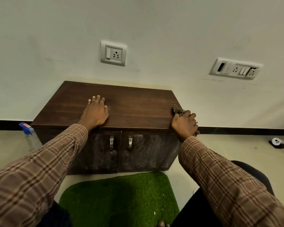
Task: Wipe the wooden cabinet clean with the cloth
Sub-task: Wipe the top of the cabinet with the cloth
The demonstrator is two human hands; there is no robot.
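The low wooden cabinet stood against the wall. The left hand lay flat on its top, fingers spread. The right hand was closed around a checked cloth, bunched at the top's right front corner. A green mat lay below.

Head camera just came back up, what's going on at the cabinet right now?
A person in a plaid shirt is wiping a low wooden cabinet set against the wall. The right hand grips a bunched checkered cloth at the top's front right corner. The left hand lies flat on the top, open, bracing. The top looks fairly clean, but both doors show whitish smudges. A spray bottle stands on the floor at the cabinet's left side.
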